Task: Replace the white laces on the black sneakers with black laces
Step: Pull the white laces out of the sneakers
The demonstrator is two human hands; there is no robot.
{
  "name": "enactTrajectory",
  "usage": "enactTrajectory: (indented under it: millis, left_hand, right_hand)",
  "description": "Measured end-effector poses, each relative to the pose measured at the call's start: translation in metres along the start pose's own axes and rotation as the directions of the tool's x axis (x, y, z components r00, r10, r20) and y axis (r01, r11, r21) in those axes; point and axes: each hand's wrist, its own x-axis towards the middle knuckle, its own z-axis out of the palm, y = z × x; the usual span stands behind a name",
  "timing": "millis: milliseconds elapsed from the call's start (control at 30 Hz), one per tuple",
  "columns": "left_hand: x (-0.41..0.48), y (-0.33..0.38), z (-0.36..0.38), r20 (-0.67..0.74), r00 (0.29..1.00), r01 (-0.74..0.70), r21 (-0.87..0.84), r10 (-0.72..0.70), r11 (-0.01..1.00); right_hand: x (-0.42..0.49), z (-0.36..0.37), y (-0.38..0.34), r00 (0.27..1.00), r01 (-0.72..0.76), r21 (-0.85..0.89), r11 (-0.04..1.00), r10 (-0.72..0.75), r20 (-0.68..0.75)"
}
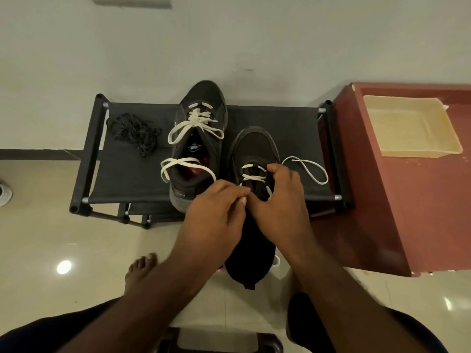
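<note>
Two black sneakers with white laces stand on a black fabric rack [293,128]. The left sneaker [201,105] lies farther back, its white lace [196,123] loose and looped. The right sneaker [254,146] hangs over the rack's front edge, under both hands. My right hand [277,197] has its fingers curled into that shoe's white lace [251,174], and a freed loop of the lace [309,169] trails to the right on the rack. My left hand [216,212] touches my right hand at the shoe's tongue, fingers curled; what it holds is hidden. A heap of black laces [135,133] lies at the rack's left.
A dark red bench or cabinet [407,200] stands right of the rack, with a beige plastic tray [407,126] on top. My bare foot [140,268] rests on the glossy tiled floor. A white object [5,193] shows at the far left edge.
</note>
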Motion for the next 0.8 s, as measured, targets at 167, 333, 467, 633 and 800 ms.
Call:
enactTrajectory:
  millis: [167,333,467,633,800]
  left_hand:
    - [0.018,-0.006,0.003,0.005,0.991,-0.133,0.173,0.134,0.976]
    - [0.033,-0.011,0.014,0.180,0.974,-0.195,0.352,0.138,0.915]
    - [0.043,-0.006,0.021,0.125,0.988,-0.126,0.359,0.086,0.925]
    - [0.046,-0.007,0.031,0.033,0.994,-0.107,0.371,0.102,0.923]
    - [0.049,-0.009,0.033,-0.144,0.989,0.010,0.237,0.025,0.972]
  right_hand:
    - [-0.002,-0.003,-0.004,1.000,-0.006,-0.015,1.000,0.006,0.013]
    - [-0.012,-0.003,0.002,0.999,0.016,0.003,1.000,-0.016,0.033]
    - [-0.015,-0.003,0.005,0.998,0.024,0.048,0.999,-0.026,0.049]
    - [-0.012,-0.005,0.010,0.998,0.025,0.058,0.998,-0.029,0.061]
    - [-0.003,-0.007,0.009,0.998,0.011,0.059,0.998,-0.015,0.063]
